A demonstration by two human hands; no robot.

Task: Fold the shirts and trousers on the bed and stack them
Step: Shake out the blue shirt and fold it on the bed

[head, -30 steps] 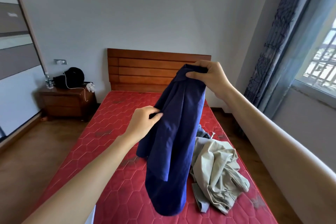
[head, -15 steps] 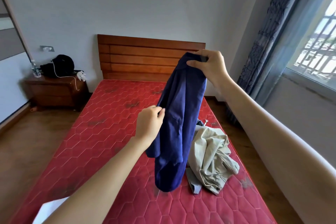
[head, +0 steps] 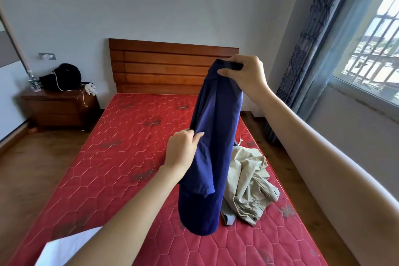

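A dark blue shirt (head: 216,140) hangs in the air above the red mattress (head: 121,157). My right hand (head: 246,73) pinches its top edge, held high in front of the headboard. My left hand (head: 183,151) grips the shirt's left side lower down, at about mid-length. The shirt's bottom hem dangles just above the mattress. A crumpled beige garment (head: 248,183) lies on the right side of the bed, partly hidden behind the blue shirt. A bit of grey cloth (head: 237,142) shows behind the beige garment.
A wooden headboard (head: 164,67) stands at the far end. A nightstand (head: 58,108) with a black bag, a bottle and a white cable is at the left. Curtains (head: 313,39) and a window are on the right. A white sheet corner (head: 64,248) lies at the near left.
The view has shifted, so both hands sit more to the right. My left hand has slid lower along the shirt's left side. My right hand still holds the top.
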